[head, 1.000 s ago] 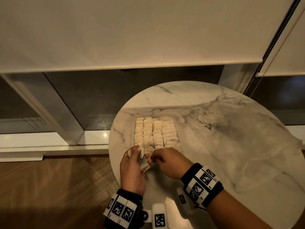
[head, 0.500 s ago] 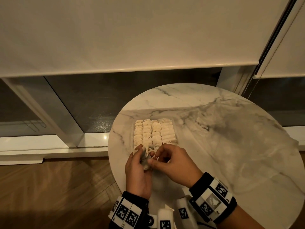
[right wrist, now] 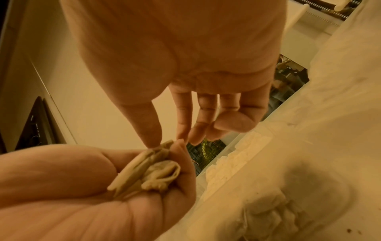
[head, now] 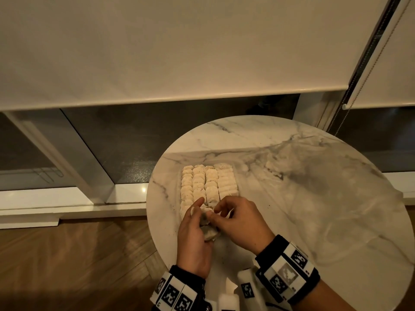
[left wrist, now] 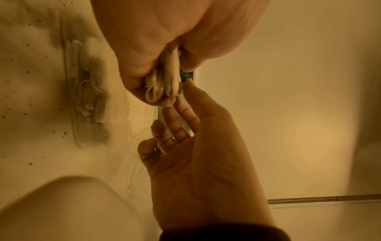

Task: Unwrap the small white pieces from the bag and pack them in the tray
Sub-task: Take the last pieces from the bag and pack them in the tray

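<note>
My left hand point(head: 201, 221) grips a small stack of white pieces point(head: 208, 232) in its curled fingers, just over the near end of the clear tray point(head: 180, 194). The right wrist view shows the stack point(right wrist: 148, 172) lying in the left palm. My right hand point(head: 222, 211) comes from the right, and its thumb point(right wrist: 149, 130) and forefinger pinch the stack's top edge. Several rows of white pieces point(head: 208, 182) fill the tray. The near end of the tray is hidden by my hands.
A crumpled clear plastic bag point(head: 325, 198) covers the right half of the round marble table point(head: 235, 135). The table's left edge point(head: 155, 221) runs close beside my left hand, with wooden floor below. Dark crumbs dot the tabletop.
My right hand has moved from the tray's near end onto the stack in my left hand. Both hands have shifted slightly toward the tray.
</note>
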